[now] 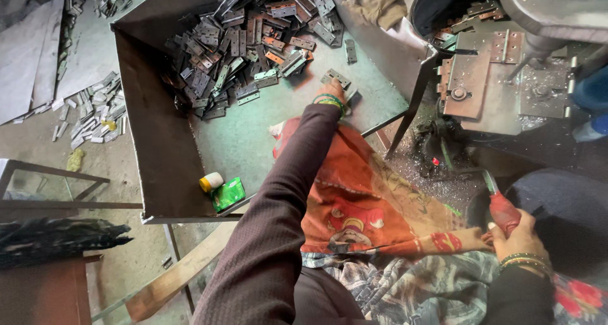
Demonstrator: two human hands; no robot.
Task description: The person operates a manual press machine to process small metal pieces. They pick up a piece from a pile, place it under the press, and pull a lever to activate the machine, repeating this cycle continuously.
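Hinges (253,43) everywhere, a big loose heap at the far end of the metal tray (158,141), and the left hand (334,92) is stretched out over the green floor of it, right beside one stray hinge plate (335,78). Can't tell if the fingers are closed on anything, the wrist hides them. Right hand (519,236) is wrapped tight round the red lever handle (505,212) of the press (487,78). My worry: those stamped edges look sharp, so a blind grab could slice a finger. Also that loose orange cloth (354,192) drapes close to the lever and could snag.
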